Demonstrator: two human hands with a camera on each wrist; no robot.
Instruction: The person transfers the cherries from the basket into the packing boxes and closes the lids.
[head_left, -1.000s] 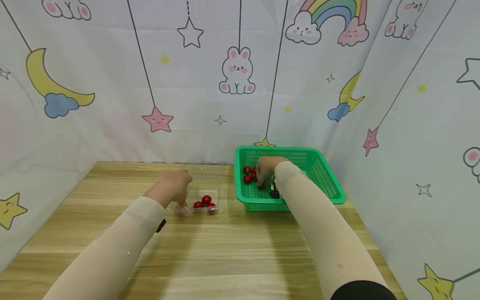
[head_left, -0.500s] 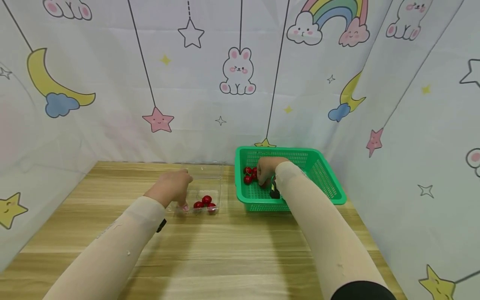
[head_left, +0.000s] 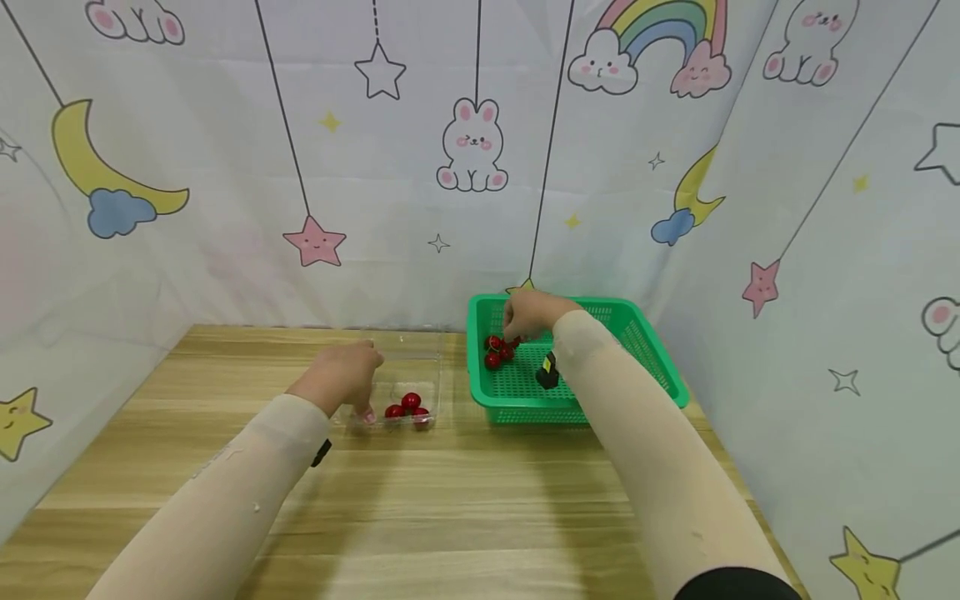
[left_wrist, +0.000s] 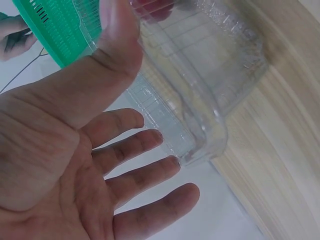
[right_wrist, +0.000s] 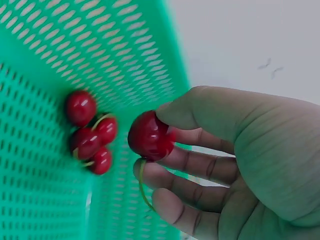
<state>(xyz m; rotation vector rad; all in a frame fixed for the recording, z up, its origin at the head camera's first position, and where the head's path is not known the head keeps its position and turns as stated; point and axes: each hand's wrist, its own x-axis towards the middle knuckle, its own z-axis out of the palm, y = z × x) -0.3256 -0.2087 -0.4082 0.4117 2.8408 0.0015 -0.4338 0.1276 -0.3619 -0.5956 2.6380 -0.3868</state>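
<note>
My right hand [head_left: 534, 315] is raised over the back left part of the green basket [head_left: 480, 402]. It pinches a dark red cherry [right_wrist: 149, 136] between thumb and fingers, the green stem dangling below, as the right wrist view shows. Several more cherries [right_wrist: 85, 142] lie clustered in the basket's left corner. Beside the clear plastic box [head_left: 440, 375] is my left hand [head_left: 341, 377]. In the left wrist view its fingers are spread and loosely extended along the box, the thumb above the rim. Three cherries [head_left: 410, 401] are in the box's near right part.
Box and basket stand side by side near the back of the wooden table [head_left: 450, 517], with a narrow gap between them. Behind and at the right hangs a white printed curtain [head_left: 397, 167]. A black device [head_left: 548, 372] is on the right wrist.
My right hand has risen from the basket's floor and moved slightly back, lifting the cherry off the others. The left hand has stayed at the plastic box.
</note>
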